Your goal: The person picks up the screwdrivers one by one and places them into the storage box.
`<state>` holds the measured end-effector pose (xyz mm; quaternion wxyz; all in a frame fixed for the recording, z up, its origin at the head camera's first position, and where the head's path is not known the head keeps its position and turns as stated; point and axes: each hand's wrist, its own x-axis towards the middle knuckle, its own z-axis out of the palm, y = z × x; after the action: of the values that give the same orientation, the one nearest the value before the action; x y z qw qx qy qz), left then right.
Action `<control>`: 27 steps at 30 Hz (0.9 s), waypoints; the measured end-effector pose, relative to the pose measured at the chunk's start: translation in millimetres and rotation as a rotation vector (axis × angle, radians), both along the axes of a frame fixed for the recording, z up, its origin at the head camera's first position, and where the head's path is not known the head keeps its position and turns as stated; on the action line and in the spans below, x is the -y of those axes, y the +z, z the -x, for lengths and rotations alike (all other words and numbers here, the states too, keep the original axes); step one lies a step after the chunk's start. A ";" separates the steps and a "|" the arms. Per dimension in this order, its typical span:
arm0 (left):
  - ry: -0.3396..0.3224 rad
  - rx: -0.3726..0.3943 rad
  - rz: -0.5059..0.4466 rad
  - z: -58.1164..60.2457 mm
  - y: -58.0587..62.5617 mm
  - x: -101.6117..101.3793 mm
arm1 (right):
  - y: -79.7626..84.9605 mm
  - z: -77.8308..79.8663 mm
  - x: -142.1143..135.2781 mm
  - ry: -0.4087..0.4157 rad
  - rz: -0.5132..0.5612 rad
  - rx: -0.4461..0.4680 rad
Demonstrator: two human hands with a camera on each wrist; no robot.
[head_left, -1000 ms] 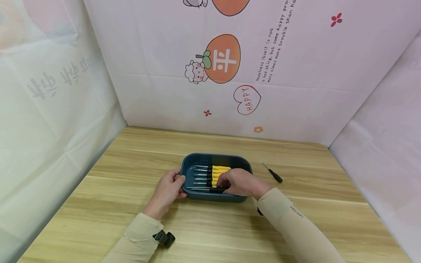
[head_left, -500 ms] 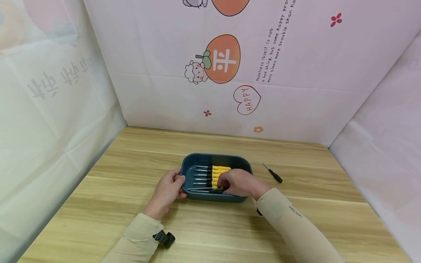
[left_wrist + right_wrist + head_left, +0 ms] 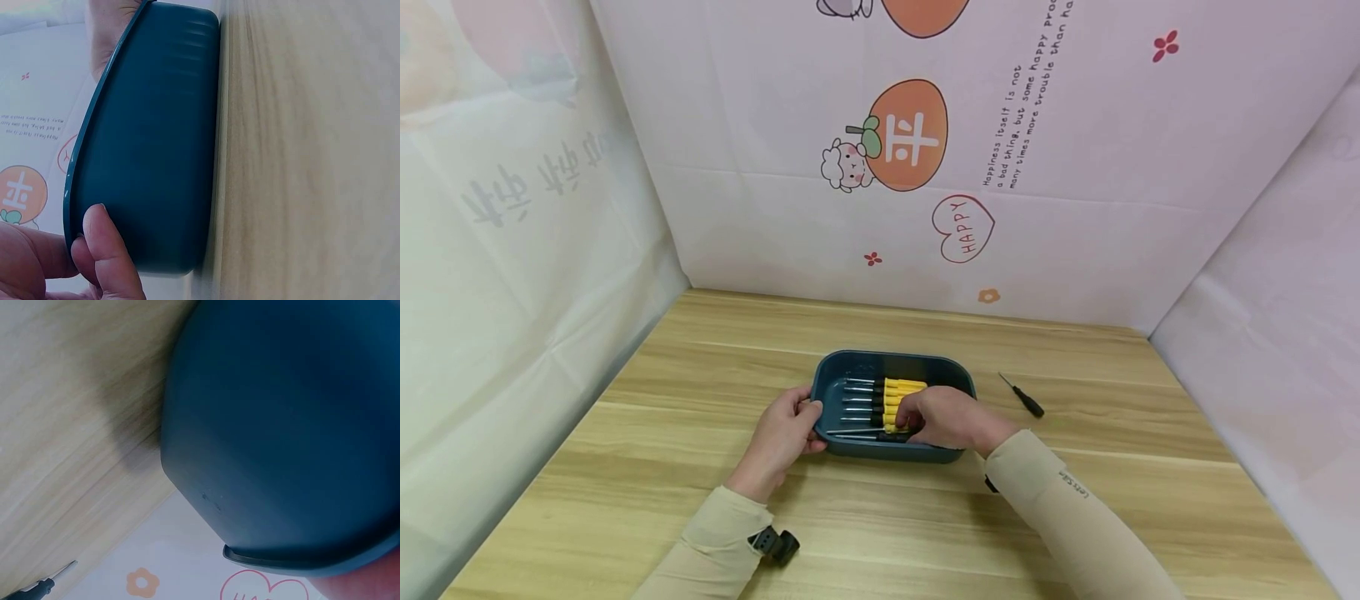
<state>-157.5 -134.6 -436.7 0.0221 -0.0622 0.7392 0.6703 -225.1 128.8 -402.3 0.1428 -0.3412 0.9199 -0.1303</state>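
A dark blue box (image 3: 887, 451) sits on the wooden table in the head view. Its left end is pinched at the rim by my left hand (image 3: 782, 429), whose fingers (image 3: 109, 256) lie against the outer wall in the left wrist view. Inside lie several yellow-handled screwdrivers (image 3: 891, 402) side by side, shafts pointing left. A black-handled screwdriver (image 3: 891, 437) lies along the near wall. My right hand (image 3: 951, 417) reaches over the rim with curled fingers at this screwdriver's handle. The hand hides the handle's end, and the box wall hides its fingertips in the right wrist view.
Another black screwdriver (image 3: 1028, 403) lies on the table (image 3: 1120, 467) to the right of the box. A printed cloth (image 3: 1060, 250) hangs behind the table, with pale cloths on both sides.
The black-handled screwdriver at my right fingers has shifted slightly down toward the near wall, uncovering the yellow handle beside it. My left hand and the box have stayed in place.
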 end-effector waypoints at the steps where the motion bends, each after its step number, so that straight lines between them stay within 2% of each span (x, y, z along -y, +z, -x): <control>1: 0.000 0.000 0.000 -0.1 0.2 0.0 | -0.2 0.2 0.0 0.001 -0.001 -0.001; 27: 0.006 0.013 -0.030 0.9 0.8 -1.9 | -0.6 1.2 0.2 -0.007 0.004 -0.024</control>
<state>-158.4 -132.8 -435.9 0.0259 -0.0682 0.7287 0.6809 -226.3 128.6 -403.0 0.1305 -0.3396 0.9226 -0.1284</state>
